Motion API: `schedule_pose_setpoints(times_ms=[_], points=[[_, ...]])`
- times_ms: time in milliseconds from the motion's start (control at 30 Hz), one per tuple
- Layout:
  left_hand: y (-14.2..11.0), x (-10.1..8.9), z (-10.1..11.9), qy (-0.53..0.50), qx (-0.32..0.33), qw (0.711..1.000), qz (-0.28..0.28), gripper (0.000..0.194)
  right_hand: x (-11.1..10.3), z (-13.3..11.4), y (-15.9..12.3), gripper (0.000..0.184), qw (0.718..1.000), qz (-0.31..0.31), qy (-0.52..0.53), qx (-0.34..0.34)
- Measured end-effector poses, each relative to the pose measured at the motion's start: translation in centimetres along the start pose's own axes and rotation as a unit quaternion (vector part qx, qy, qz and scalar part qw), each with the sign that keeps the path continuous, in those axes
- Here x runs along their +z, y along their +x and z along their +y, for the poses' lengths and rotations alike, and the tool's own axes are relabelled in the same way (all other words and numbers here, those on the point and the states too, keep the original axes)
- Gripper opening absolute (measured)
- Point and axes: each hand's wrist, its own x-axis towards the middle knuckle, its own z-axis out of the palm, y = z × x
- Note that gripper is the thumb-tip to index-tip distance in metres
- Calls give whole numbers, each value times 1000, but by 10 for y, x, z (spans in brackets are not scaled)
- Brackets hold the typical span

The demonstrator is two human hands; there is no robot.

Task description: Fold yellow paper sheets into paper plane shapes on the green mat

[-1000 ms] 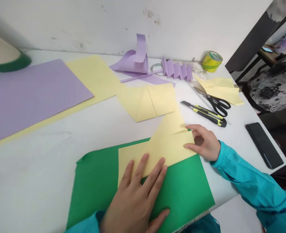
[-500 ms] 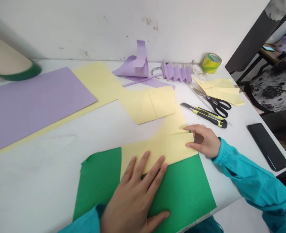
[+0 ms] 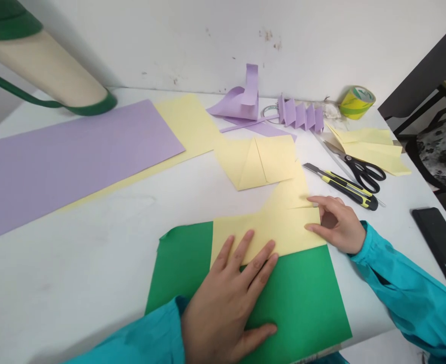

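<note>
My left hand [image 3: 232, 298] lies flat with fingers spread, its fingertips on a pale yellow paper strip [image 3: 283, 232] and its palm over a green sheet [image 3: 306, 298]. The strip rests along the far part of the green sheet, their right edges nearly lined up. At the strip's right end is my right hand [image 3: 338, 222], thumb and index finger apart and touching the paper near its end. Its other fingers are partly hidden. The green sheet's far left corner is slightly curled. Behind the strip lies more yellow paper [image 3: 271, 159], with a folded piece.
A purple sheet [image 3: 79, 156] covers yellow paper at the left, near a cream and green container [image 3: 67, 65]. Purple scraps [image 3: 241, 98], tape [image 3: 357, 102], black scissors [image 3: 364, 169] and a utility knife [image 3: 344, 187] lie toward the back. A phone [image 3: 438, 245] lies near the right edge.
The camera view has swung left, so everything sits further right and more of the cream container shows. Both hands keep nearly the same places on the paper.
</note>
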Motion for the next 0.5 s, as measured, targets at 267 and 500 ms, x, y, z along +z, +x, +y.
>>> schedule_pose_setpoints(times_ms=[267,500], points=[[0,2,-4,14,23,999,19,81,0,0,-2,42,996,60,4,-60],[1,1,-10,40,54,997,34,79,5,5,-2,14,989,3,67,-131]])
